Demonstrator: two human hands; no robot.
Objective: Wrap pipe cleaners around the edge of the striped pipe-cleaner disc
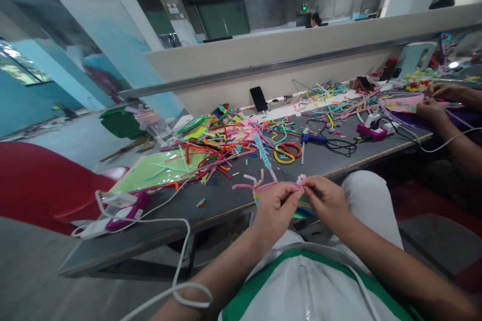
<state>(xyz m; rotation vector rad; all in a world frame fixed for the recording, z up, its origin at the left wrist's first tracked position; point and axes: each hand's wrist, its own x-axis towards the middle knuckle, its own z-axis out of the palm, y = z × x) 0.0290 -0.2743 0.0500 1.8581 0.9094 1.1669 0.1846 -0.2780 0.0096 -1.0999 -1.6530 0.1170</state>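
Observation:
At the table's front edge, above my lap, my left hand (pixel 278 204) pinches a pink pipe cleaner (pixel 244 186), whose fuzzy ends stick out to the left. Close beside it, the fingertips of my right hand (pixel 324 199) are closed on the same pipe cleaner near a small pale pink loop (pixel 300 179). Just beyond my left hand, a light blue fuzzy stem (pixel 262 150) with a pink lower end points up and away. Striped colours show below my hands, partly hidden.
Scissors (pixel 288 153) with red and yellow handles and a blue glue gun (pixel 314 138) lie ahead. Loose pipe cleaners (pixel 214 155) cover the table's middle. A white cable (pixel 184 241) hangs at the left near a purple power strip (pixel 130 213). A co-worker's hands (pixel 437 103) work at the right.

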